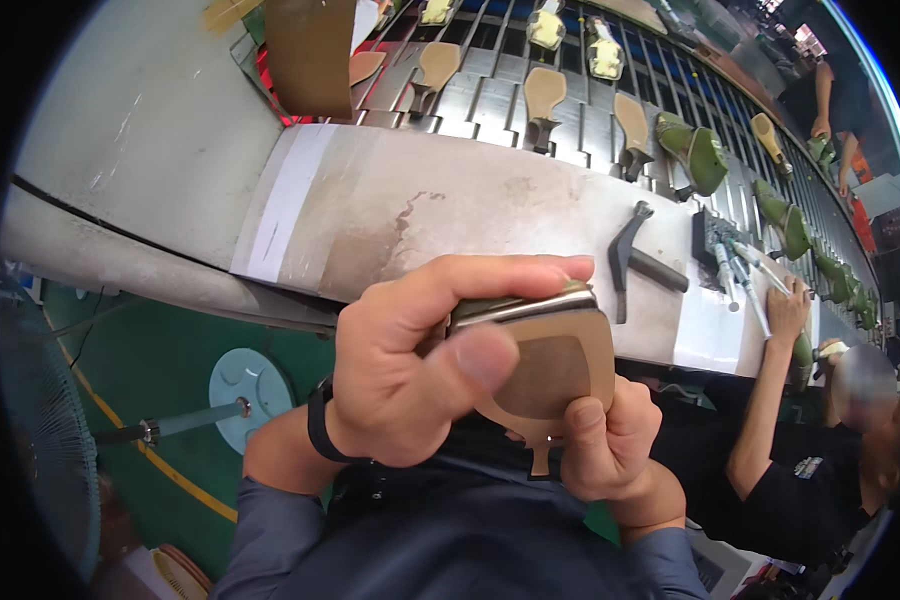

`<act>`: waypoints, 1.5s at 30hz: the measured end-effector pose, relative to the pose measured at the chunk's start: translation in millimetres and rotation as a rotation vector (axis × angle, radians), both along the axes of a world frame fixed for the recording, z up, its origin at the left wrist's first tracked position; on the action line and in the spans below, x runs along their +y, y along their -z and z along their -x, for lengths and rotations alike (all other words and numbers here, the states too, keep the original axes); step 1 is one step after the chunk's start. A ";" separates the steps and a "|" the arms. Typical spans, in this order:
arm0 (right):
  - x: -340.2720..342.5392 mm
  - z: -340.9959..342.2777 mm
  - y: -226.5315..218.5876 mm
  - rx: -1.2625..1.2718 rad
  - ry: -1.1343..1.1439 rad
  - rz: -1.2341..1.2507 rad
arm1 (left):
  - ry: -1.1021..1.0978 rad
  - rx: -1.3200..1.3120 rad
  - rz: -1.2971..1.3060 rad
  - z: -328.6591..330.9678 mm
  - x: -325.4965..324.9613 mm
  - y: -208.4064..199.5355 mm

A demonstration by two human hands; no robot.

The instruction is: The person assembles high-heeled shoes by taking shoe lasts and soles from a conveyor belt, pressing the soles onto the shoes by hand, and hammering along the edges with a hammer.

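In front of my chest I hold a shoe (545, 375) with its tan sole turned up toward me; a darker brown patch fills the middle of the forepart. A thin green and dark edge shows under my fingers at its far side. My left hand (410, 350), with a dark wristband, wraps over that far edge, its thumb above the sole and a little blurred. My right hand (610, 440) grips the near right edge, thumb on the sole. The narrow rear part of the sole points down between my hands; the shoe's underside is hidden.
Beyond the worktop (370, 210) runs a slatted conveyor (490, 95) carrying tan soles (545, 95) and green shoes (695, 155). A hammer (635, 260) and a dark holder (708, 238) with brush-like tools lie right. A co-worker's hand (788, 310) reaches there. A fan (45, 430) stands left.
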State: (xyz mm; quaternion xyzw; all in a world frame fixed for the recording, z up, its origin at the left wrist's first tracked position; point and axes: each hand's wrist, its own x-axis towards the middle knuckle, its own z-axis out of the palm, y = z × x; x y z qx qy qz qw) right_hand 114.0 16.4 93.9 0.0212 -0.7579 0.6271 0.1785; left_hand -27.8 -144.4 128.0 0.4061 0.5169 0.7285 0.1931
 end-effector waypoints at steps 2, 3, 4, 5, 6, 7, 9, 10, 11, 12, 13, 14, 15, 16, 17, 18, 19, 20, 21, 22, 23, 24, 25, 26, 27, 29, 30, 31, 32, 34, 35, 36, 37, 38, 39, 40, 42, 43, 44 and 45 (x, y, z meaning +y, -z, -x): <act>-7.9 0.8 7.8 0.066 0.051 -0.028 | -0.045 -0.010 -0.076 -5.8 -3.0 5.0; -8.7 0.9 9.9 0.067 0.047 -0.008 | -0.049 -0.008 -0.056 -10.6 -4.2 2.3; -7.7 1.3 11.8 0.107 0.034 -0.085 | -0.126 -0.059 0.008 -14.8 -6.8 -2.4; -8.3 2.3 13.1 0.148 0.024 -0.163 | -0.204 -0.109 0.071 -16.9 -9.1 -5.4; -11.0 3.2 13.3 0.153 0.025 -0.141 | -0.206 -0.102 0.092 -16.5 -10.9 -6.1; -13.9 4.2 10.7 0.160 0.022 -0.144 | -0.227 -0.082 0.090 -15.4 -12.6 -7.1; -21.6 6.5 6.6 0.171 0.023 -0.129 | -0.245 -0.055 0.107 -13.1 -16.9 -6.4; -24.1 6.7 4.2 0.148 0.018 -0.132 | -0.243 -0.013 0.069 -13.2 -18.6 -3.4; -26.2 7.0 1.8 0.125 0.013 -0.136 | -0.240 0.029 0.031 -13.2 -20.8 -2.2; -27.4 8.1 -0.8 0.127 0.011 -0.121 | -0.242 0.032 0.045 -11.9 -24.7 -3.6; -28.1 8.5 -3.3 0.130 -0.022 -0.177 | -0.265 0.115 0.083 -9.1 -28.8 -4.5; -28.8 8.9 -5.3 0.133 -0.055 -0.233 | -0.286 0.198 0.121 -7.8 -31.5 -5.0; -30.0 9.5 -6.8 0.129 -0.046 -0.220 | -0.276 0.198 0.133 -9.6 -31.8 -7.1; -31.7 11.3 -8.0 0.126 -0.056 -0.236 | -0.347 0.168 0.167 -12.3 -31.6 -11.6; -33.3 12.3 -8.8 0.123 -0.066 -0.252 | -0.419 0.140 0.200 -14.0 -31.7 -14.4; -35.0 12.2 -9.0 0.122 -0.061 -0.237 | -0.424 0.120 0.197 -12.5 -31.7 -15.2; -35.8 13.7 -9.3 0.108 -0.066 -0.238 | -0.423 0.127 0.210 -12.6 -31.5 -17.6; -36.0 15.5 -9.8 0.094 -0.070 -0.239 | -0.434 0.132 0.236 -13.3 -30.7 -20.7; -35.5 19.2 -11.8 0.097 -0.067 -0.225 | -0.443 0.137 0.263 -13.2 -30.1 -22.7; -36.3 21.3 -13.3 0.115 -0.086 -0.247 | -0.455 0.244 0.302 -10.2 -34.4 -17.4; -37.1 23.3 -13.3 0.132 -0.104 -0.270 | -0.441 0.243 0.317 -6.2 -36.8 -12.9; -38.3 24.8 -11.6 0.124 -0.092 -0.256 | -0.508 0.232 0.296 -1.6 -38.0 -8.9; -38.3 27.9 -10.7 0.111 -0.107 -0.214 | -0.582 0.224 0.270 2.0 -37.2 -7.3; -37.6 30.1 -9.6 0.099 -0.123 -0.173 | -0.589 0.164 0.244 1.9 -32.6 -9.2; -34.5 30.7 -7.6 0.095 -0.115 -0.165 | -0.581 0.164 0.252 3.8 -32.7 -7.6; -25.9 31.7 -4.1 0.059 -0.105 -0.204 | -0.597 0.079 0.203 6.5 -34.8 -5.7; -25.8 33.6 -2.9 0.059 -0.105 -0.165 | -0.598 0.081 0.209 5.9 -33.5 -5.7; -25.6 34.3 -3.6 0.056 -0.099 -0.162 | -0.650 0.302 0.261 5.3 -31.1 -4.7; -25.1 35.0 -5.1 0.070 -0.075 -0.191 | -0.697 0.526 0.310 5.1 -29.6 -4.1; -26.8 36.1 -5.0 0.082 -0.047 -0.217 | -0.708 0.458 0.303 5.5 -29.2 -1.8; -28.9 37.0 -3.6 0.105 -0.031 -0.243 | -0.725 0.391 0.294 5.9 -29.5 0.3; -30.1 37.1 -1.9 0.127 -0.016 -0.268 | -0.701 0.364 0.235 11.3 -30.3 4.0; -31.3 36.5 -0.6 0.129 -0.016 -0.264 | -0.701 0.367 0.239 14.7 -30.9 5.2; -33.0 34.9 0.6 0.138 -0.002 -0.276 | -0.744 0.308 0.259 17.5 -31.2 5.8; -34.2 34.5 2.1 0.147 0.012 -0.289 | -0.787 0.247 0.278 21.4 -31.7 7.0; -33.2 35.1 6.2 0.146 0.010 -0.287 | -0.790 0.240 0.274 27.5 -33.0 10.9; -29.8 38.3 16.6 0.113 0.098 -0.352 | -0.790 0.212 0.259 33.9 -31.6 11.7; -30.0 39.7 18.8 0.109 0.098 -0.350 | -0.788 0.182 0.244 35.1 -32.1 12.8; -30.5 41.5 20.3 0.159 0.092 -0.355 | -0.785 0.180 0.248 35.9 -33.4 13.4; -30.8 43.3 21.0 0.209 0.087 -0.361 | -0.782 0.170 0.241 36.8 -34.9 13.7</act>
